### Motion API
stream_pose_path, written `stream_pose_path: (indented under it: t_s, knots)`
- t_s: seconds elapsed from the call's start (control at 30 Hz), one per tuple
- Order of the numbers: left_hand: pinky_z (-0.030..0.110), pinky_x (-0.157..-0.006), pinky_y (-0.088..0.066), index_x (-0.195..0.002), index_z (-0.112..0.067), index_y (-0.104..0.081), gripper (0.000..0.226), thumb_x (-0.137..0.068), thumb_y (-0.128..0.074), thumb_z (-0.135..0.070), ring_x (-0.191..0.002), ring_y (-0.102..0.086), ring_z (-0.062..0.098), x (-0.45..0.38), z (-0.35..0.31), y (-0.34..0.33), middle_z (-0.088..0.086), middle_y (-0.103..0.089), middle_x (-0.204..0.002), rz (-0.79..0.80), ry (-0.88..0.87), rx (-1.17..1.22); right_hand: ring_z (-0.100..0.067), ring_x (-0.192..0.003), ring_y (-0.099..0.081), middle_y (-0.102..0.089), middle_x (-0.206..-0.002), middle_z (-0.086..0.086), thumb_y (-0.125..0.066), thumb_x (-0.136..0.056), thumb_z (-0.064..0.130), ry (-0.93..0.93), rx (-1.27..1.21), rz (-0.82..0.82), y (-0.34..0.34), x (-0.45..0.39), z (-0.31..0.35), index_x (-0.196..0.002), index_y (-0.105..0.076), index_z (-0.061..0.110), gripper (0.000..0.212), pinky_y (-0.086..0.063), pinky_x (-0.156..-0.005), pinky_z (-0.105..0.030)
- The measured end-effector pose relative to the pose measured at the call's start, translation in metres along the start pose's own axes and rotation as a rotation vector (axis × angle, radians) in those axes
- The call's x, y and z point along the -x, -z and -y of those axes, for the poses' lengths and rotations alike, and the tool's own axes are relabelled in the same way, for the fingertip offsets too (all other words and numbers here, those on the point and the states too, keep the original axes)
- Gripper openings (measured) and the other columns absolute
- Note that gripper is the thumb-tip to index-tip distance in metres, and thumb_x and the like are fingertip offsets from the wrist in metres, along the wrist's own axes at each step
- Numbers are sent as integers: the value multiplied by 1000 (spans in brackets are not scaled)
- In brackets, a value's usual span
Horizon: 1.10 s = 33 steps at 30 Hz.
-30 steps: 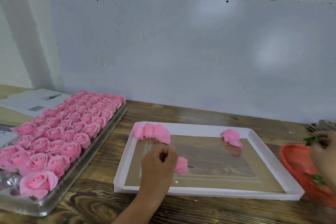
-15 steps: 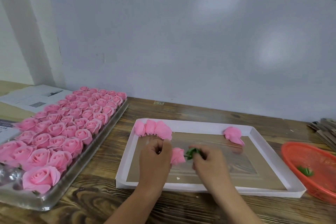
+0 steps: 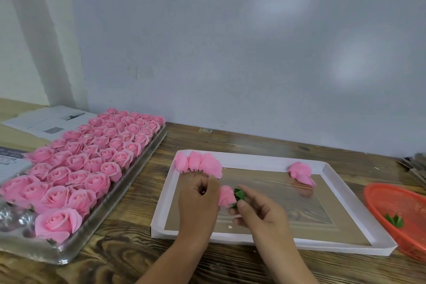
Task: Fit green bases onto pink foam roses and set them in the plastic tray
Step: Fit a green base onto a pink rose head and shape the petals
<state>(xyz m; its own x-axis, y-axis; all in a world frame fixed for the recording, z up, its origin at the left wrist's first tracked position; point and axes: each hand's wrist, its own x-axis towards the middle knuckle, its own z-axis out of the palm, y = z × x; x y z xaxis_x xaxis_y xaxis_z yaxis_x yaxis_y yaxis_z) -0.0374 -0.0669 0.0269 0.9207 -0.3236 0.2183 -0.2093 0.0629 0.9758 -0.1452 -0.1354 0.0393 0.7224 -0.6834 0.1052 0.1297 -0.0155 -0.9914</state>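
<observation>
Soft, even daylight fills the scene, with two pale glare patches on the white wall board. Faint shadows sit under the hands. The clear film in the white box mirrors the wall. Edges bow from the wide lens; the orange basket, far right of the grip, smears slightly.

A pale panel leans against the white wall behind a dark wooden table.

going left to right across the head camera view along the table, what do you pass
Clear plastic tray full of pink foam roses → left hand → pink foam rose → green base → right hand → orange plastic basket.
</observation>
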Motion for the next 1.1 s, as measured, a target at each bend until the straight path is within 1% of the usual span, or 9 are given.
stream_pose_path:
  t_s: [0.1, 0.2, 0.33, 0.47, 0.6, 0.77, 0.9, 1.0, 1.1]
  knots:
    - [34, -53, -37, -55, -15, -44, 37, -88, -52, -32, -51, -40, 10, 1, 0, 0, -1, -42, -51, 2, -10, -5, -12, -74, -72, -77, -89, 1, -58, -91, -7, 21, -24, -25, 1, 2, -1, -108, -66, 18, 32, -55, -62, -20]
    - [32, -53, -37, -53, -20, -45, 38, -89, -52, -29, -51, -41, 10, 2, -2, 0, -2, -43, -51, 14, -14, -7, -13, -75, -72, -77, -90, 2, -63, -88, -6, 48, -15, -42, 1, 2, -1, -104, -68, 22, 33, -55, -65, -20]
    - [38, -57, -39, -54, -15, -46, 39, -91, -54, -22, -56, -43, 18, 1, -2, 1, 5, -46, -55, 22, 1, 31, -15, -79, -72, -78, -90, 0, -67, -85, -4, 53, -8, -13, 2, 1, -3, -102, -70, 24, 33, -56, -68, -21]
    - [27, -53, -38, -49, -22, -46, 43, -91, -55, -22, -52, -42, 9, 3, -2, 1, -2, -45, -51, 51, -31, 11, -20, -80, -71, -77, -87, -10, -72, -82, -2, 48, -6, 0, 5, -1, -6, -102, -73, 22, 31, -59, -74, -27]
    - [27, -51, -39, -45, -26, -49, 49, -93, -56, -17, -49, -43, 7, 2, -1, 0, -7, -45, -46, 80, -48, -9, -15, -75, -67, -74, -84, -20, -75, -79, -1, 69, 30, 81, 11, -3, -4, -90, -80, 31, 35, -57, -73, -26]
    - [18, -49, -40, -45, -30, -54, 48, -92, -57, -21, -48, -46, 3, 4, -2, 0, -8, -49, -46, 136, -59, -21, -18, -82, -65, -74, -89, -22, -77, -78, 1, 62, 63, 134, 14, -4, -3, -93, -79, 37, 40, -55, -87, -43]
    - [15, -48, -40, -47, -24, -52, 48, -94, -59, -18, -46, -47, 3, 5, -1, 0, -4, -51, -47, 147, -38, -7, -19, -89, -70, -77, -89, -8, -80, -74, 7, 49, 81, 123, 15, -4, -3, -92, -79, 38, 36, -55, -93, -47]
    - [14, -49, -41, -51, -9, -54, 44, -94, -62, -14, -46, -47, 5, 4, 1, 1, 6, -52, -48, 151, -41, -16, -21, -87, -68, -77, -87, -8, -82, -71, 19, 52, 94, 143, 12, -2, 0, -92, -80, 36, 28, -54, -92, -52]
    - [15, -50, -44, -57, -1, -58, 44, -95, -65, -23, -48, -50, 7, 4, 2, 1, 13, -56, -52, 155, -29, -9, -18, -80, -67, -77, -82, -11, -83, -62, 31, 50, 92, 131, 13, -1, 4, -89, -79, 40, 29, -55, -85, -49]
